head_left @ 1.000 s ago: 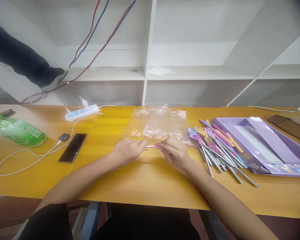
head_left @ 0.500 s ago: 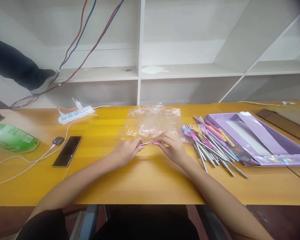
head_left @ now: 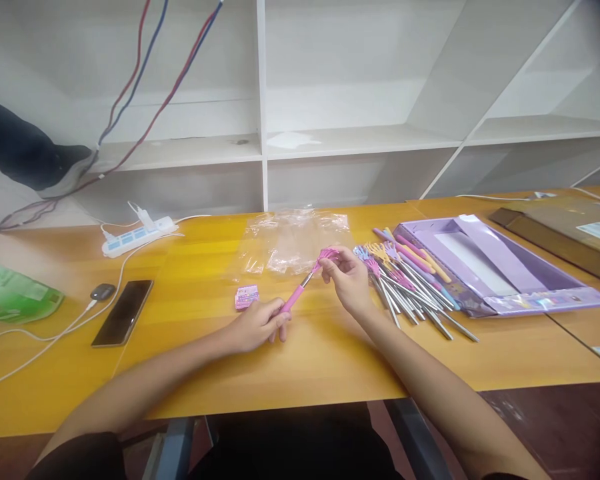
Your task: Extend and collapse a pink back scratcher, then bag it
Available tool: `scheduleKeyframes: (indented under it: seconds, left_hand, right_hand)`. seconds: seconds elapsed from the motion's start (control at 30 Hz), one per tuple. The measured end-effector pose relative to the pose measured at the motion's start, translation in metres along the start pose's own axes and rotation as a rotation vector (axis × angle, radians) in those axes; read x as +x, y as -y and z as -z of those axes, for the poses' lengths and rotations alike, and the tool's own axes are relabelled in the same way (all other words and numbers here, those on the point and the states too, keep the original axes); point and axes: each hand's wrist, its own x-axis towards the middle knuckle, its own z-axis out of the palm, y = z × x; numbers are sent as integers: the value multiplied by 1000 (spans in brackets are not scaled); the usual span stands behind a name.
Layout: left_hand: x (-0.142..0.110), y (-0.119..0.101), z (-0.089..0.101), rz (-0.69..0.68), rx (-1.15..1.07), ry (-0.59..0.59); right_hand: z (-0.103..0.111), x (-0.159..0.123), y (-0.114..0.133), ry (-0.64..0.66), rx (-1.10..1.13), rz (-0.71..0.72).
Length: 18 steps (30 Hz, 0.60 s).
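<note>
A pink back scratcher [head_left: 305, 280] with a metal shaft is held slantwise between my two hands. Its pink handle is gripped in the closed fingers of my left hand [head_left: 260, 325]. At the upper end, my right hand [head_left: 349, 277] pinches the pink claw-shaped head. Just beyond my left hand lies a small stack of pink printed cards or labels [head_left: 247, 297]. To the right of my right hand is a pile of metal back scratcher rods [head_left: 415, 293] with claw heads in several colours, and coloured handles [head_left: 415, 257] lie behind them.
Clear plastic bags [head_left: 295, 241] lie at the back centre. A purple box [head_left: 500, 267] is at the right, with a brown package [head_left: 570, 227] behind it. A phone [head_left: 123, 313], power strip [head_left: 139, 237], cables and a green bag [head_left: 17, 293] occupy the left. White shelving stands behind.
The back scratcher has swung from nearly level to slanted, showing its pink handle. My left hand moved down, my right hand slightly up and right. The pink stack has come into sight.
</note>
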Motion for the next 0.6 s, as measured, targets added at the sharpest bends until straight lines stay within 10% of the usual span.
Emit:
scheduleKeyframes:
  seconds: [0.43, 0.6]
  left_hand:
    - [0, 20, -21, -38, -254, 86]
    - [3, 28, -19, -91, -218, 23]
  right_hand:
    - [-10, -12, -31, 454, -177, 52]
    - [6, 4, -42, 215, -612, 222]
